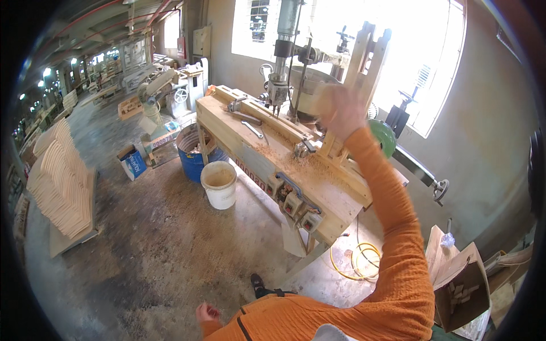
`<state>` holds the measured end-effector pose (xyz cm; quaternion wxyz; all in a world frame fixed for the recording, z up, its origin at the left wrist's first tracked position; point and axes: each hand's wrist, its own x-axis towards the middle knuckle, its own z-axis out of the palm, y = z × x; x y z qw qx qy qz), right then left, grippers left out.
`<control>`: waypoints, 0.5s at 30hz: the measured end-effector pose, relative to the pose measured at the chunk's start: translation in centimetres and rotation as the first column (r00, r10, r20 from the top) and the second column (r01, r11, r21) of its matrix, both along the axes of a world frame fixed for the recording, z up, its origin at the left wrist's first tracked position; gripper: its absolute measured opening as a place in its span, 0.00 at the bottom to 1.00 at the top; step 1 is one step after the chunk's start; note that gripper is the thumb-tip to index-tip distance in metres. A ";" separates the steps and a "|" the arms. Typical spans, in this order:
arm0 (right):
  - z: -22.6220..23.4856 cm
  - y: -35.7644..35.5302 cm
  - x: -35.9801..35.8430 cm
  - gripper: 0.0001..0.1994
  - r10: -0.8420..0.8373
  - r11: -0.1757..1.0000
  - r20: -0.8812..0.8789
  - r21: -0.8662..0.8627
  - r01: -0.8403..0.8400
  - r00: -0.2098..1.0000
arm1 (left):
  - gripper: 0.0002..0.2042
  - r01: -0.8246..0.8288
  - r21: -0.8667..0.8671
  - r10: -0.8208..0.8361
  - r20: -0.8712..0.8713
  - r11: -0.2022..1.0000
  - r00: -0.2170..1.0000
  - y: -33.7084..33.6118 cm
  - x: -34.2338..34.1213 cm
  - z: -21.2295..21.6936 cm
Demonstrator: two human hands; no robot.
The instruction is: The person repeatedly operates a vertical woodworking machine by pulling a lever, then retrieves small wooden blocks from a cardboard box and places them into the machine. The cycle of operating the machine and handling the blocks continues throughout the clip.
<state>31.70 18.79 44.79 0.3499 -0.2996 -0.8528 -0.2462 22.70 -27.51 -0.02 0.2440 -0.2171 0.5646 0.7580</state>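
My right arm, in an orange sleeve, reaches up across the wooden workbench (335, 196). Its hand (345, 113) is smeared by motion in front of the upright wooden posts (364, 62). A pale tan blur lies at its fingers, and I cannot make out whether they hold anything. Left of that hand stands a drilling machine (278, 85), its bit pointing down at a wooden fence (273, 122). On the bench top lie a wrench (252, 129), a metal clamp (304, 149) and wood shavings. Low by my body hangs my left hand (208, 312), fingers loosely curled, with nothing visible in them.
A white bucket (219, 184) and a blue drum (196, 150) stand left of the bench. Stacked curved wooden slats (65, 182) sit farther left. A yellow hose (364, 261) coils on the floor; a cardboard box (463, 290) holds wood pieces. Switch boxes (293, 203) project from the bench front.
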 end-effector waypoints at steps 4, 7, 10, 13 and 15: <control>10.4 6.9 0.7 0.24 -0.373 0.916 -0.097 0.117 0.383 0.923 | 0.15 0.003 -0.343 -0.049 -0.126 0.939 0.991 -1.8 -1.7 -2.4; 16.7 9.3 1.4 0.23 -0.504 0.854 -0.018 0.139 0.501 0.864 | 0.14 0.061 -0.311 -0.092 -0.086 0.948 0.992 -0.6 -5.5 -4.0; 18.6 12.7 2.1 0.23 -0.535 0.773 -0.119 0.329 0.542 0.836 | 0.12 0.010 -0.234 -0.013 -0.011 0.972 1.000 4.3 -7.1 -4.2; 20.2 15.7 2.0 0.19 -0.550 0.697 -0.238 0.397 0.597 0.801 | 0.10 -0.023 -0.138 0.024 0.003 0.990 1.000 9.6 -8.7 -2.4; 21.1 16.8 1.4 0.22 -0.573 0.701 -0.247 0.346 0.624 0.781 | 0.09 0.065 -0.093 -0.070 -0.060 0.994 0.996 11.6 -9.8 -1.5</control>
